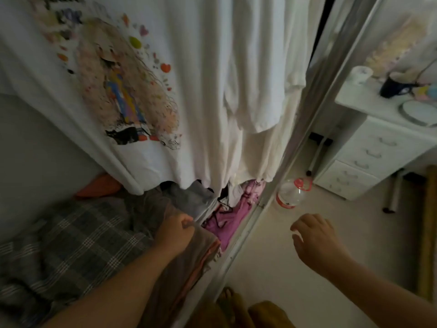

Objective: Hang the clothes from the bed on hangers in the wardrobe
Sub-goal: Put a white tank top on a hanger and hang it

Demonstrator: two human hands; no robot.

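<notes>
A white T-shirt with a colourful print (123,86) hangs in the wardrobe, with more white garments (257,74) hanging to its right. Below them lies a pile of folded clothes: a grey checked cloth (78,235), a brown-grey fabric (191,254) and pink clothes (227,221). My left hand (176,233) is curled at the top edge of the brown-grey fabric and seems to pinch it. My right hand (316,240) hovers over the floor outside the wardrobe, fingers loosely spread, holding nothing. No hanger is plainly visible.
The wardrobe's sliding-door rail (246,235) runs diagonally between my hands. A plastic bottle with a red cap (293,192) stands on the pale floor. A white drawer unit (369,157) with a dark mug (395,86) on top is at the right. My feet (236,306) are below.
</notes>
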